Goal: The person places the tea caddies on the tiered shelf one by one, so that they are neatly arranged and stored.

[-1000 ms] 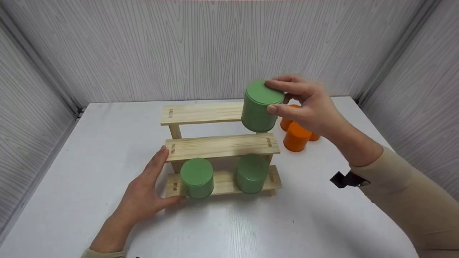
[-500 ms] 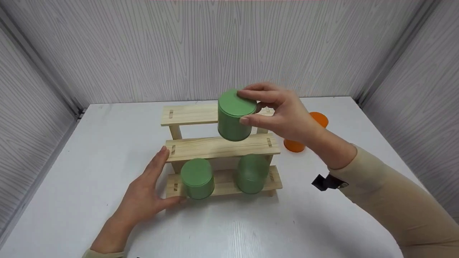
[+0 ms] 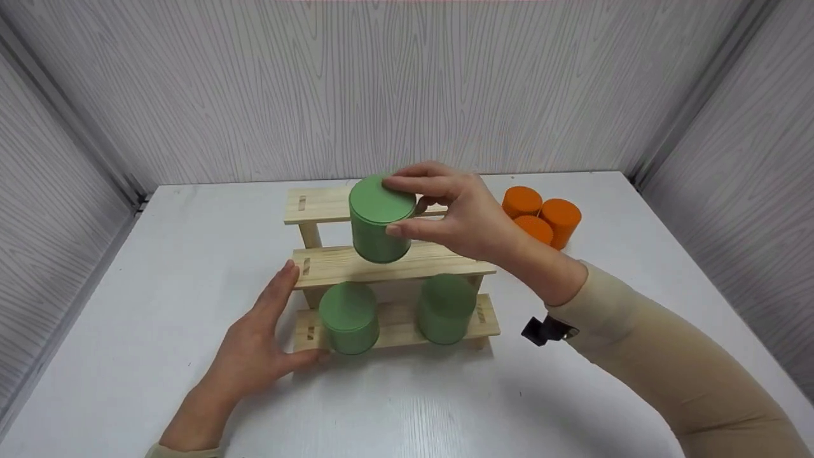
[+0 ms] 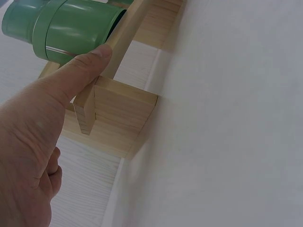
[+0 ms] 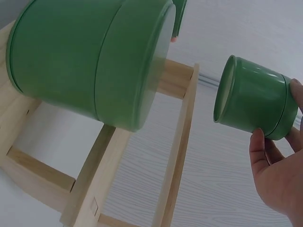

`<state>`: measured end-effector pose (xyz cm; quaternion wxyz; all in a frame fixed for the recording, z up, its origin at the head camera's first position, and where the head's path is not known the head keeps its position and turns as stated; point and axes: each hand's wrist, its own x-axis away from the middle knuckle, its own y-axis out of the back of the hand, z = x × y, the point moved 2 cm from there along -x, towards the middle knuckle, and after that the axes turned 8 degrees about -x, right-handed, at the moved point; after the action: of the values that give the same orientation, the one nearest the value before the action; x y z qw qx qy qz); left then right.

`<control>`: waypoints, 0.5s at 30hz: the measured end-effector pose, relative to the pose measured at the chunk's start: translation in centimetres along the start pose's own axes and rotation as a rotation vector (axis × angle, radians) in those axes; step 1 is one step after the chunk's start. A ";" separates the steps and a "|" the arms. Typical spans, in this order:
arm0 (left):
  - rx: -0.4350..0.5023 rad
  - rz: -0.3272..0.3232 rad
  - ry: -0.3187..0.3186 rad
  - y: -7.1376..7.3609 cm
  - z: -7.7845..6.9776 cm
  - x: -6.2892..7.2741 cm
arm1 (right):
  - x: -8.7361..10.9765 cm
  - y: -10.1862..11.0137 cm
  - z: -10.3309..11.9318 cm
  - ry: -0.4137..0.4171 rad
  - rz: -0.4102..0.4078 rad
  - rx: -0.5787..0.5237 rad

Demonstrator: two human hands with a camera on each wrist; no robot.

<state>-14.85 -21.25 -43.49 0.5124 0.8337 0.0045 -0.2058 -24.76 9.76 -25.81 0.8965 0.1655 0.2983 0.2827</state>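
A three-tier wooden shelf rack (image 3: 439, 259) stands on the white table. My right hand (image 3: 474, 219) holds a green lidded canister (image 3: 376, 240) by its lid end, thumb at the front and fingers on top and behind. In the head view this canister overlaps the middle and top tiers; the right wrist view shows it held clear of the rack. Two more green canisters, a left one (image 3: 350, 318) and a right one (image 3: 445, 312), stand on the bottom tier. My left hand (image 3: 245, 353) rests against the rack's left end, thumb (image 4: 85, 68) straight along the bottom tier's edge.
Three orange cylinders, a back-left one (image 3: 521, 200), a right one (image 3: 561, 219) and a front one (image 3: 535, 229), stand close together right of the rack, the front one partly behind my right forearm. A grey wood-patterned panel (image 3: 407, 89) rises behind the table.
My right hand has carried the green canister leftward and somewhat toward me, from the rack's right side to left of its middle. My left hand and the rack have stayed in place.
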 end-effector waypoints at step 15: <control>0.009 -0.009 -0.006 0.1 0.0 0.1 | -0.8 -2.7 -1.7 -0.030 0.000 -0.036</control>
<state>-14.73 -21.36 -43.44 0.5077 0.8353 0.0059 -0.2108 -25.21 7.38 -28.00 0.9037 0.1538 0.2798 0.2853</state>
